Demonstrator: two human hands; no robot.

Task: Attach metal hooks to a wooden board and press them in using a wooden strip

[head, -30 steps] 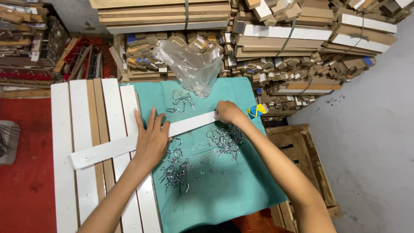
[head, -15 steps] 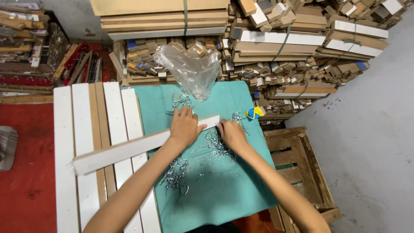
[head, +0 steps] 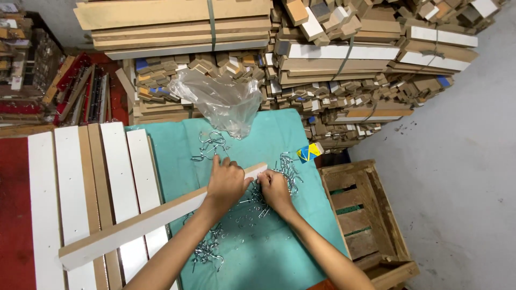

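Head view: a long white-faced wooden slat point(head: 161, 217) is pinned by the left hand point(head: 226, 182) on the teal cloth point(head: 279, 252); silver metal hooks point(head: 252, 207) are pinched by the right hand point(head: 274, 189) at the slat's end, apparently for fitting 1.

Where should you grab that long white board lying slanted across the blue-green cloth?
Probably near its upper end, where the left hand already presses on it, coming from above. The white board is long and narrow, so fingers can wrap its edges. Its lower end sticks out over the white slats, so a second grip there would likely steady it.
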